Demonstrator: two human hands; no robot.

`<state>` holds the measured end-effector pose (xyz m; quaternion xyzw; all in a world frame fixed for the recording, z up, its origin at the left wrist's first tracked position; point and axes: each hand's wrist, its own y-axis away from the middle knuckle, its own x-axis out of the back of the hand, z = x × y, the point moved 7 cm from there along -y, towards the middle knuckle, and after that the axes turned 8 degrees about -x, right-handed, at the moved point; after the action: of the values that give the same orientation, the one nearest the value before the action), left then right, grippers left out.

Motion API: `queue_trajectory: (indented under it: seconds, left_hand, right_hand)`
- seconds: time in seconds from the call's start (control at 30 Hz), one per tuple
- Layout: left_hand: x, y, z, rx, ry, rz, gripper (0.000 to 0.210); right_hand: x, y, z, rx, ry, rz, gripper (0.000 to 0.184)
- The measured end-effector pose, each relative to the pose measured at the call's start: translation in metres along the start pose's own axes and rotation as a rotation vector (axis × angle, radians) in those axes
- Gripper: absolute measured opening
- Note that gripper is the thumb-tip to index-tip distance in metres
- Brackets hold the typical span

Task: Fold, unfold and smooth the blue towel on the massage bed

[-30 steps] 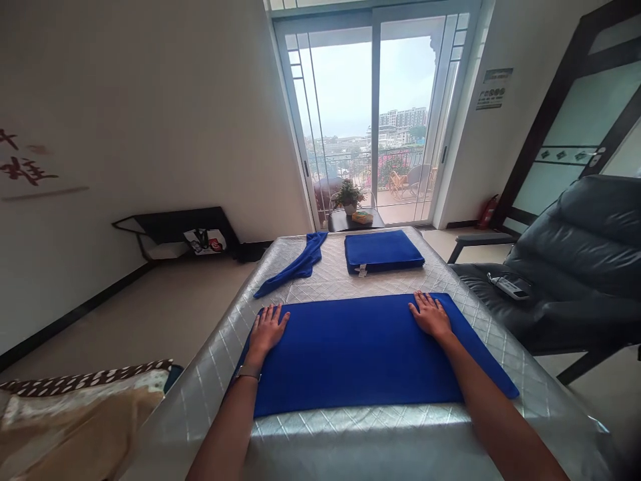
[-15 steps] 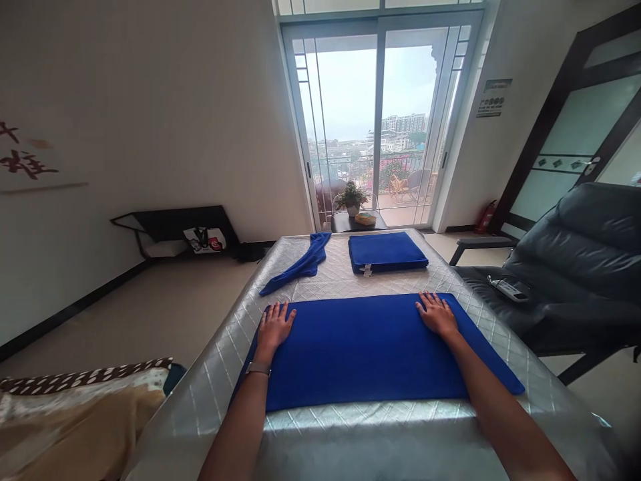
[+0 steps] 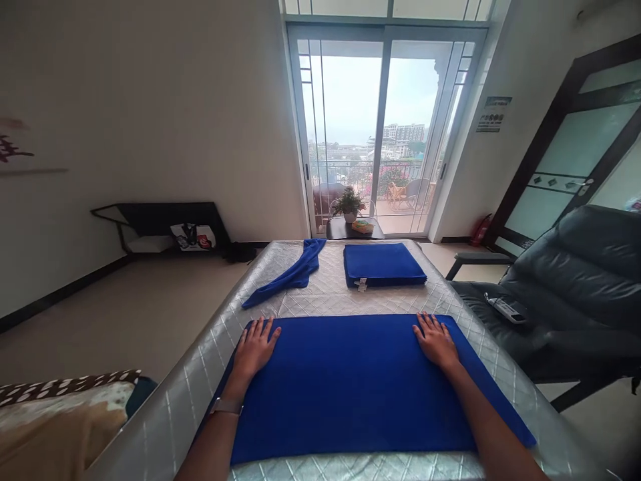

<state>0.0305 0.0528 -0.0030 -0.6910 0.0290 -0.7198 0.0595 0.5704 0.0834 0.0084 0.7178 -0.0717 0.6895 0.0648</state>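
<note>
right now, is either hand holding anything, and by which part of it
Nothing is held: the left hand and right hand rest palm-down on the spread blue cloth, near its far edge.

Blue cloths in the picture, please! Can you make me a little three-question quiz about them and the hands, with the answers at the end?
1. True or false: the left hand and the right hand both lie on the spread-out cloth.

2. Which thing lies to the left of the folded pile?
A) the armchair
B) the crumpled cloth
C) the fire extinguisher

3. Fill in the blank: a wristband is on the ____ wrist.

Key:
1. True; both have their palms down on it.
2. B
3. left
</note>
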Motion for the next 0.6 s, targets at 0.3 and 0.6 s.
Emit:
queue_trajectory:
  seconds: [0.3,0.6]
  left_hand:
    - [-0.002,0.000,-0.007,-0.005,-0.011,-0.042,0.064]
    - [0.003,0.002,-0.004,0.015,-0.035,-0.027,0.063]
  right_hand:
    - [-0.009,-0.009,0.036,-0.059,0.034,-0.018,0.067]
    - [-0.008,-0.014,0.062,-0.164,-0.010,-0.020,0.068]
